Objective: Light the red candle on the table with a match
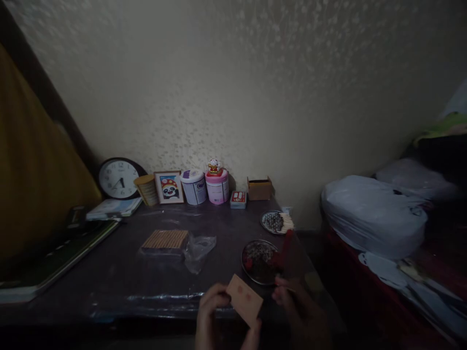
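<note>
Nearest, at the table's [109, 282] front edge, the left hand [209, 316] grips a small tan card [244, 300], fingers curled around its left end and lower edge; the card tilts, its far corner raised. Just right of it the right hand [297, 304] is dim and blurred; its fingers look pinched together on something thin, though I cannot tell what.

Just beyond the hands, a round dish [260, 261] holds dark bits and a few red pieces. Left of it lies a flat pack of sticks [166, 240] with a crumpled clear bag [199, 250] touching its right side. Farther right sits a smaller plate [275, 222] with pale sticks lying over its right rim.

Along the far wall, left to right: a clock [118, 178], a wicker cup [146, 188], a framed panda picture [169, 187], a white tub [193, 186], a pink tub [217, 188] with a figurine [214, 166] on top, a small red box [238, 199] and an open carton [259, 188]. Books [54, 257] lie at the left edge. On the right, well apart, a grey bag [372, 214] rests on a bed.
</note>
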